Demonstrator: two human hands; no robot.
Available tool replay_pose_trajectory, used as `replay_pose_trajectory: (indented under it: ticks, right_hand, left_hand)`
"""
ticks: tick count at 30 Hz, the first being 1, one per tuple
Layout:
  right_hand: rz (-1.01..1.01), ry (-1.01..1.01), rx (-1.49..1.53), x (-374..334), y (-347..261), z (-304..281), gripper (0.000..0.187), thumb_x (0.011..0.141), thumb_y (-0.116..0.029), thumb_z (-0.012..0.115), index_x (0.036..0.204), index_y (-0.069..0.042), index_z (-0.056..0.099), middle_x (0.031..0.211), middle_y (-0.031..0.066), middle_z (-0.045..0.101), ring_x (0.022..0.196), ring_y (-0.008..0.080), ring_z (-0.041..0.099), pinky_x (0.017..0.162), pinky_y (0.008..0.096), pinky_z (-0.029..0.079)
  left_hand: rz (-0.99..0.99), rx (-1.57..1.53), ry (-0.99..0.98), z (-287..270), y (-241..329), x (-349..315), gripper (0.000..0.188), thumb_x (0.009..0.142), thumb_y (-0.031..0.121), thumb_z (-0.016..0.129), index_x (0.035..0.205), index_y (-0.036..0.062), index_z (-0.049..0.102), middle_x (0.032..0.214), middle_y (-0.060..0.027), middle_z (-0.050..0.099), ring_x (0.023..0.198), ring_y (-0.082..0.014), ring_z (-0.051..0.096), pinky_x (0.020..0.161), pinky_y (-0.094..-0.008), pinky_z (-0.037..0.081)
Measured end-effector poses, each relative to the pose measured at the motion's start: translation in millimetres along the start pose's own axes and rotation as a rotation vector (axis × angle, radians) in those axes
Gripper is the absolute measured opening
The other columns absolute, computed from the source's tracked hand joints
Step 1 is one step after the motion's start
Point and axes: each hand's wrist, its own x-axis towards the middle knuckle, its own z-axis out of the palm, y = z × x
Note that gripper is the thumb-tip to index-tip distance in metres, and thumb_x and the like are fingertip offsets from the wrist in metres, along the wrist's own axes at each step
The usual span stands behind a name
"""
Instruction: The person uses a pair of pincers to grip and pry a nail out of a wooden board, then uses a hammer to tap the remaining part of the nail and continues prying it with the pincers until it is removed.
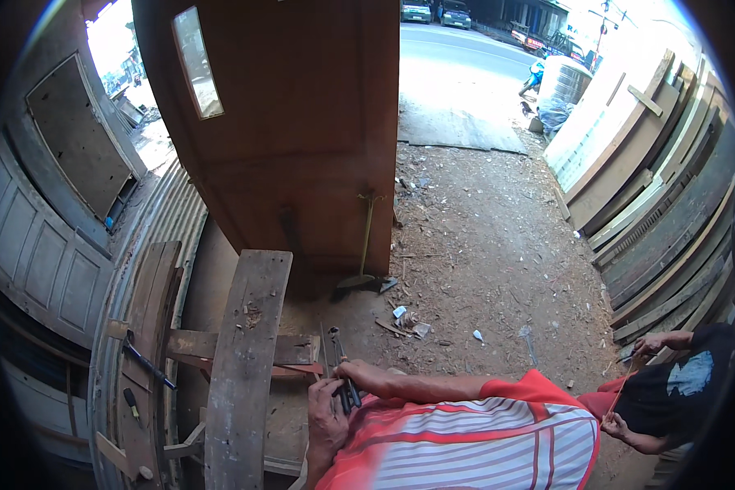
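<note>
My right hand [356,373] is closed around the middle of a pair of pincers [334,335]. Their metal jaws point away from me, and the dark handles [351,398] stick out below the fingers. Close beside it, my left hand [327,415] is curled near those handles. A thin, pointed metal strip [324,353] rises from its fingers; I cannot make out its kind. Both hands are just right of a long worn plank [245,359], which lies across a wooden support [290,349] and has some shavings on it.
A hammer [149,365] and a screwdriver [131,406] lie on boards at left. Ahead stand a large brown door [302,163] and a broom [367,237]. Debris litters the ground [498,269]. Boards [670,188] lean at right, near a co-worker [694,384] holding a thin cord or rod.
</note>
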Motion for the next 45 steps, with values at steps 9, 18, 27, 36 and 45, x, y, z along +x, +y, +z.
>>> replay_pose_trajectory:
  ticks: [9,18,27,36,45]
  right_hand:
    - [-0.197,0.042,-0.336,-26.5,32.2,20.2,0.049,0.1,-0.034,0.048,0.126,0.004,0.064,0.114,0.0163,0.069,0.11,0.0268,0.062,0.099,0.0395,0.047]
    - [-0.128,-0.069,-0.349,-42.3,14.4,19.5,0.044,0.096,-0.029,0.044,0.111,0.008,0.064,0.104,0.0168,0.068,0.098,0.0251,0.064,0.091,0.0383,0.049]
    - [0.003,-0.214,-0.189,-33.6,1.5,25.0,0.063,0.094,-0.021,0.05,0.15,0.007,0.041,0.114,0.0184,0.066,0.097,0.0245,0.07,0.082,0.0357,0.06]
    - [0.099,-0.207,-0.016,-23.0,3.4,16.5,0.068,0.093,-0.012,0.051,0.157,0.001,0.031,0.118,0.0179,0.067,0.081,0.0242,0.074,0.073,0.0347,0.063]
    - [0.093,-0.04,0.3,-19.4,0.1,12.7,0.076,0.087,-0.008,0.046,0.158,0.001,0.02,0.127,0.026,0.062,0.099,0.0306,0.071,0.069,0.0374,0.064]
  left_hand:
    - [-0.522,-0.782,0.035,23.2,-2.6,-46.8,0.032,0.101,0.014,0.067,0.126,-0.0015,0.055,0.115,-0.0108,0.067,0.102,-0.0158,0.065,0.085,-0.031,0.055]
    - [-0.741,0.279,0.382,-91.5,-139.1,-99.0,0.059,0.083,0.025,0.084,0.129,-0.0013,0.058,0.122,-0.0201,0.065,0.117,-0.0368,0.062,0.103,-0.0472,0.048]
    - [-0.936,0.594,0.317,-140.4,-172.8,-108.9,0.113,0.06,0.038,0.096,0.152,0.0058,0.041,0.155,-0.0224,0.041,0.144,-0.043,0.036,0.122,-0.0543,0.028]
    - [-1.019,0.603,0.265,-157.4,-191.1,-115.4,0.121,0.056,0.046,0.097,0.156,0.0092,0.039,0.161,-0.02,0.036,0.151,-0.0407,0.028,0.124,-0.0541,0.024]
    - [-1.14,0.641,0.181,-183.4,-196.8,-72.1,0.121,0.057,0.068,0.089,0.156,0.0167,0.043,0.155,-0.0194,0.045,0.145,-0.0401,0.038,0.12,-0.053,0.031]
